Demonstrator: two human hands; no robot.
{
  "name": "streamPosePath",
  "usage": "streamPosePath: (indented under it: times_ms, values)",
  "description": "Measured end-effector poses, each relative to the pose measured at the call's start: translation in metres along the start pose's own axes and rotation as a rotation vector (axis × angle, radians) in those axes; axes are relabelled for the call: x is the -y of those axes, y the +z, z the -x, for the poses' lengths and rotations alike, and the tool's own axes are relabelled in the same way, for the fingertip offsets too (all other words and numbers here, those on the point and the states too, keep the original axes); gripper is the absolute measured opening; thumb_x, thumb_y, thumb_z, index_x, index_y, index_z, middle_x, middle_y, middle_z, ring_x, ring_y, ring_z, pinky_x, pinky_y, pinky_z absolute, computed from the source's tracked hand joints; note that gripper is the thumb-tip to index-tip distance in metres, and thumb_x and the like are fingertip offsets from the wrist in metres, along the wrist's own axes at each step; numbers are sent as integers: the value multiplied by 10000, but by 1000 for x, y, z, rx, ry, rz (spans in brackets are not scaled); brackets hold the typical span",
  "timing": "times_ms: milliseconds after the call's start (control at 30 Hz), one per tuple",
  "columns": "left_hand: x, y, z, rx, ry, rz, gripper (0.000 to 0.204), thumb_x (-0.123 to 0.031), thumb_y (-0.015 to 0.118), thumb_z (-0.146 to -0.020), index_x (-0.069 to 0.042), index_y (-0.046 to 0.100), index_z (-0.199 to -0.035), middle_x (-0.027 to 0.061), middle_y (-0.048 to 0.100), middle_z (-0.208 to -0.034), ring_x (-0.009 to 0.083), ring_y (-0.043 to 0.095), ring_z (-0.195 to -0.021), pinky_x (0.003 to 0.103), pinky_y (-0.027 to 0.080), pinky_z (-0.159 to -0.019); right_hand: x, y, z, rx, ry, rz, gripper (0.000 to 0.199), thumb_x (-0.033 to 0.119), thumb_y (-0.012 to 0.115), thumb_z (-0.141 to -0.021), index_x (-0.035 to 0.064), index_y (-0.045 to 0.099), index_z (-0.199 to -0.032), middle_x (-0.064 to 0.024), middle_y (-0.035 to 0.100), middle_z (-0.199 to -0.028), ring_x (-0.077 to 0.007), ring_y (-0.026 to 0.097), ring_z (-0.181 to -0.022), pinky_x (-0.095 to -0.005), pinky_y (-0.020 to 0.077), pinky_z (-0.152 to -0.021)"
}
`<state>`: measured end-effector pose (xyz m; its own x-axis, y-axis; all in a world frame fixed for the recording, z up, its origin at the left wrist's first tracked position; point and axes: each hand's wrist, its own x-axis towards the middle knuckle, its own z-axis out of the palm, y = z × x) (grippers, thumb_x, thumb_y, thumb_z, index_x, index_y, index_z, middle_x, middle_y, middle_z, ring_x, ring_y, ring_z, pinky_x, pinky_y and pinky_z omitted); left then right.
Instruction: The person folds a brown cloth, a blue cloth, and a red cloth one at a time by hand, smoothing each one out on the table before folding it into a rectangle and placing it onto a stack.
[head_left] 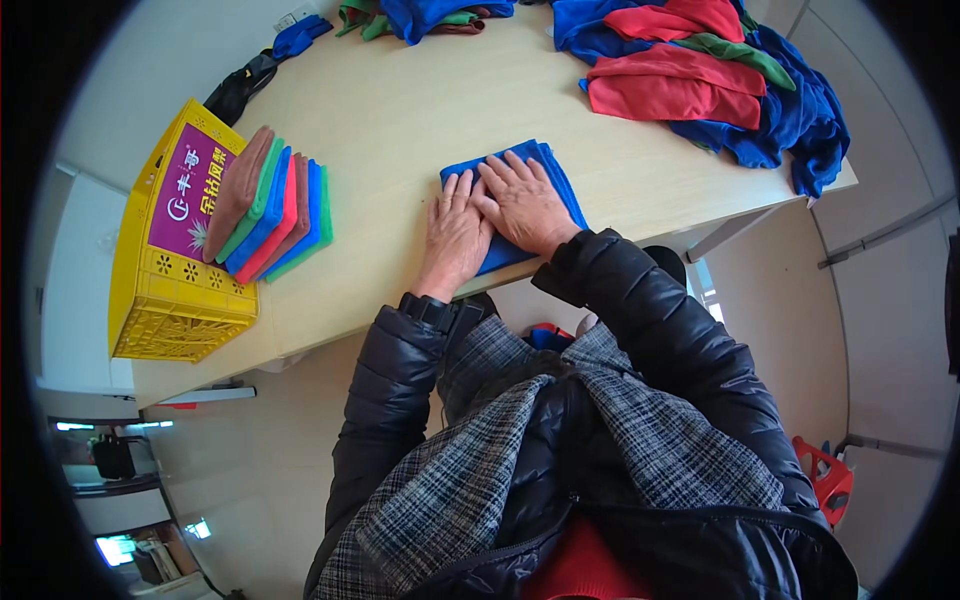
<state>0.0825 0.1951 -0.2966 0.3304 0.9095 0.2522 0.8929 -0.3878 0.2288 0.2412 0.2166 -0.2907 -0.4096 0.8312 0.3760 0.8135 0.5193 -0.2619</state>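
Observation:
A folded blue cloth (563, 185) lies flat near the front edge of the table. Both my hands press down on it. My left hand (455, 238) rests on its left part, fingers stretched out and pointing away from me. Beside it, my right hand (527, 205) lies flat with its fingers spread, its thumb side meeting the left hand. Much of the cloth is hidden under them. To the left stands a stack of folded cloths (272, 222) in brown, green, blue and red, leaning against a yellow crate.
The yellow plastic crate (190, 310) stands at the table's left end. A loose heap of red, blue and green cloths (690, 85) covers the far right corner, some hanging over the edge. More cloths (425, 18) lie at the far side. A red stool (825, 478) is on the floor at right.

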Motion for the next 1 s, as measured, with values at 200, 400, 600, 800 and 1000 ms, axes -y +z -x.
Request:
streamPosePath:
  times_ms: [200,400,600,800,1000]
  values:
    - [4,-5,3,4,8,-30,587,-368,469,-1011,-101,346,-1520,133,272,-1603,326,224,-1489,540,222,-1178,-22,-4,5,-51,100,81,563,424,465,-989,60,492,-1417,-159,457,-1488,-356,367,-1409,-477,280,-1154]
    - [4,-5,4,-13,-114,-14,604,-409,441,-1016,-93,339,-1520,152,291,-1592,352,262,-1467,530,212,-1183,-45,-7,13,-51,152,114,549,401,460,-995,62,473,-1427,-152,449,-1489,-347,392,-1385,-497,328,-1114]
    - [21,-12,14,-167,-189,-16,557,-355,448,-1016,-30,392,-1465,195,382,-1528,360,319,-1435,540,258,-1156,-29,-22,19,-62,116,185,558,378,506,-976,51,459,-1425,-145,433,-1491,-353,380,-1393,-538,308,-1122]
    - [-5,2,13,-192,-21,-7,503,-241,484,-999,-12,414,-1442,189,400,-1515,351,324,-1437,530,280,-1147,22,-6,22,-84,52,-22,533,330,509,-974,42,468,-1421,-174,444,-1489,-374,366,-1404,-540,289,-1137]
    - [-2,12,20,-184,-9,31,516,-277,464,-1009,-41,399,-1463,172,354,-1551,343,305,-1448,533,267,-1153,9,-12,40,-33,30,47,535,369,435,-1009,56,466,-1441,-160,425,-1518,-358,339,-1430,-493,235,-1180]
